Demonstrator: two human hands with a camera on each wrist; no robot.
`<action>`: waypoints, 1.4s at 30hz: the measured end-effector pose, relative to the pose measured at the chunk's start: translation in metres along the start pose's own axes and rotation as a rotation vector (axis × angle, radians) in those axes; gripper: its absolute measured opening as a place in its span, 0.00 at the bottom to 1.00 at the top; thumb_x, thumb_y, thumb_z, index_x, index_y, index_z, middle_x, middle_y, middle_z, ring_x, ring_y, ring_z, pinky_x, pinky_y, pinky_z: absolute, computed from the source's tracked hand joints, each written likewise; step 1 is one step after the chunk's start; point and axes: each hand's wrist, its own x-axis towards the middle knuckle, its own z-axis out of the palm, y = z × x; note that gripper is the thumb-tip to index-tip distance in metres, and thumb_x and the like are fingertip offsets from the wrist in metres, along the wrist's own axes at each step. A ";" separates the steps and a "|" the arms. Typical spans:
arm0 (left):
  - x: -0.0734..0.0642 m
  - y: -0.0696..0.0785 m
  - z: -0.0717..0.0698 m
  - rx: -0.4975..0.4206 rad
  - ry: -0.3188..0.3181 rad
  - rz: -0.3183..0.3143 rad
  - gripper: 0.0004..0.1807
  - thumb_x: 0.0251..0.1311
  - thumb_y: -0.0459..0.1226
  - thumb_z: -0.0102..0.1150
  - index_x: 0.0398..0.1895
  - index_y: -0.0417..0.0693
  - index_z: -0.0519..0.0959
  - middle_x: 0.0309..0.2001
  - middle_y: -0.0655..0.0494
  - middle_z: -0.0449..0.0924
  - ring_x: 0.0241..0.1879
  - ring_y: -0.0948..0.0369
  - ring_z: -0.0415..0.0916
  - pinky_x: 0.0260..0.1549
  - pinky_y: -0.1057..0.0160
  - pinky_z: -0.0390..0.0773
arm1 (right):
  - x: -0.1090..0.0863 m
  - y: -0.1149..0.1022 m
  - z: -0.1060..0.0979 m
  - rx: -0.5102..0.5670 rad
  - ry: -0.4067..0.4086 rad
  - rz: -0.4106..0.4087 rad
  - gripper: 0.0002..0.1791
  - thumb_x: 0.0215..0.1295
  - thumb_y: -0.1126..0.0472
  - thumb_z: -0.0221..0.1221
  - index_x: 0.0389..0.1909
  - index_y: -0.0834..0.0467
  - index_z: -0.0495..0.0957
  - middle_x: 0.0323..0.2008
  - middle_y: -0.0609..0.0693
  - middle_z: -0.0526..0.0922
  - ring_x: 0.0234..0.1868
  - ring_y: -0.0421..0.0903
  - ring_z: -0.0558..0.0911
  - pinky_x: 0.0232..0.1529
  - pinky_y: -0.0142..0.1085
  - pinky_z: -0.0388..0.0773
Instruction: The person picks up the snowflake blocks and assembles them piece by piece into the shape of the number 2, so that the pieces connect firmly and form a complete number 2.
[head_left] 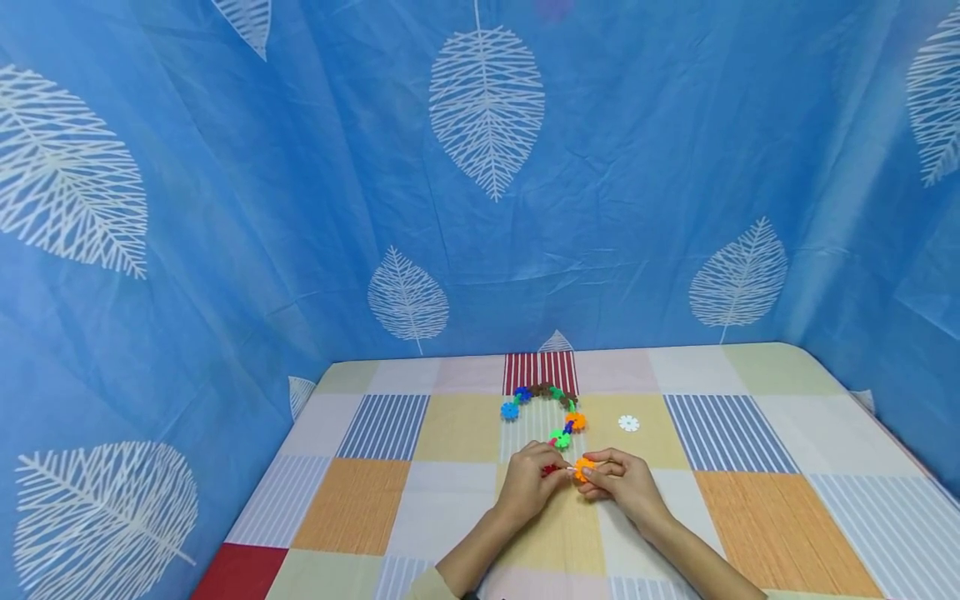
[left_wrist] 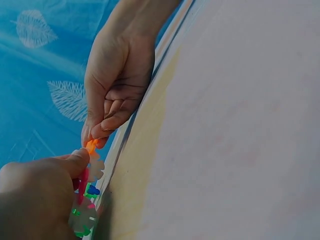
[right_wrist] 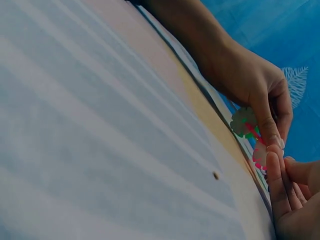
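My left hand (head_left: 528, 485) pinches the near end of a chain of notched plastic discs, beside a red disc (head_left: 550, 470). Between the fingertips of both hands a sliver of white (head_left: 571, 469) shows, largely covered. An orange notched disc (head_left: 584, 469) is pinched by my right hand (head_left: 630, 490), its edge meeting the white piece. In the left wrist view the two hands' fingertips come together around the orange disc (left_wrist: 92, 146). Beyond my left hand the chain runs through a green disc (head_left: 559, 438) and another orange disc (head_left: 576, 422), curving back to a light blue disc (head_left: 509, 410).
A single white notched disc (head_left: 628, 423) lies on the patchwork cloth (head_left: 450, 508), beyond my right hand. Blue curtains (head_left: 600, 208) with white leaf prints hang behind the table and along both sides.
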 end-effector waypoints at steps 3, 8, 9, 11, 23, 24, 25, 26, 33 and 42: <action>-0.001 -0.001 0.001 -0.034 0.026 0.010 0.03 0.46 0.36 0.69 0.22 0.47 0.83 0.27 0.61 0.80 0.31 0.67 0.74 0.35 0.78 0.71 | 0.000 0.000 0.002 0.023 0.001 0.015 0.20 0.58 0.76 0.56 0.51 0.80 0.65 0.28 0.60 0.82 0.27 0.50 0.83 0.32 0.39 0.81; -0.002 -0.002 0.002 -0.083 0.063 0.023 0.04 0.46 0.35 0.69 0.22 0.45 0.83 0.26 0.60 0.80 0.31 0.66 0.74 0.36 0.77 0.72 | -0.001 -0.001 0.004 0.045 0.024 0.019 0.20 0.58 0.76 0.55 0.51 0.80 0.65 0.28 0.60 0.82 0.27 0.50 0.83 0.32 0.39 0.81; -0.002 -0.003 0.003 -0.085 0.070 0.027 0.04 0.46 0.35 0.69 0.22 0.45 0.83 0.26 0.60 0.80 0.30 0.66 0.74 0.36 0.77 0.72 | -0.001 -0.001 0.004 0.046 0.026 0.014 0.20 0.58 0.76 0.55 0.51 0.80 0.65 0.28 0.60 0.82 0.27 0.50 0.83 0.32 0.39 0.81; -0.002 -0.003 0.004 -0.085 0.081 0.035 0.04 0.46 0.36 0.69 0.22 0.45 0.83 0.26 0.60 0.80 0.30 0.67 0.75 0.35 0.77 0.72 | -0.002 -0.001 0.005 0.046 0.039 0.000 0.20 0.58 0.76 0.56 0.50 0.80 0.66 0.28 0.61 0.82 0.27 0.50 0.83 0.31 0.39 0.81; -0.002 -0.002 0.006 -0.085 0.093 0.029 0.04 0.46 0.36 0.69 0.22 0.45 0.83 0.25 0.60 0.80 0.31 0.67 0.76 0.37 0.76 0.73 | -0.003 -0.001 0.010 0.054 0.097 -0.010 0.18 0.58 0.78 0.55 0.49 0.80 0.67 0.26 0.63 0.81 0.25 0.52 0.83 0.30 0.41 0.81; -0.002 -0.002 0.006 -0.086 0.092 0.028 0.04 0.46 0.35 0.69 0.22 0.45 0.83 0.25 0.59 0.81 0.31 0.66 0.76 0.37 0.76 0.73 | -0.003 -0.001 0.011 0.056 0.107 -0.007 0.17 0.57 0.79 0.55 0.49 0.80 0.67 0.26 0.63 0.81 0.25 0.52 0.83 0.30 0.41 0.81; -0.002 -0.002 0.006 -0.083 0.092 0.028 0.04 0.46 0.35 0.69 0.22 0.45 0.83 0.25 0.59 0.81 0.31 0.66 0.76 0.37 0.76 0.73 | -0.003 0.000 0.012 0.061 0.118 -0.001 0.17 0.57 0.79 0.55 0.48 0.80 0.68 0.26 0.63 0.81 0.25 0.52 0.83 0.30 0.41 0.81; -0.003 -0.002 0.005 -0.081 0.090 0.029 0.04 0.46 0.35 0.69 0.22 0.45 0.84 0.26 0.59 0.81 0.31 0.66 0.76 0.37 0.75 0.74 | -0.003 0.000 0.013 0.064 0.127 0.007 0.17 0.57 0.79 0.55 0.48 0.79 0.68 0.26 0.63 0.81 0.25 0.52 0.83 0.30 0.41 0.81; -0.002 -0.003 0.005 -0.088 0.072 0.017 0.03 0.46 0.35 0.69 0.22 0.44 0.84 0.26 0.59 0.81 0.32 0.66 0.76 0.37 0.76 0.74 | -0.004 -0.001 0.016 0.056 0.126 0.011 0.18 0.57 0.78 0.56 0.49 0.78 0.68 0.28 0.63 0.81 0.26 0.52 0.83 0.31 0.40 0.81; -0.004 -0.004 -0.002 -0.028 -0.046 0.023 0.05 0.49 0.38 0.68 0.23 0.46 0.83 0.29 0.60 0.80 0.33 0.66 0.74 0.38 0.78 0.71 | 0.011 0.001 -0.007 -0.442 0.118 -0.276 0.09 0.61 0.64 0.59 0.36 0.68 0.79 0.19 0.54 0.80 0.17 0.44 0.79 0.19 0.33 0.78</action>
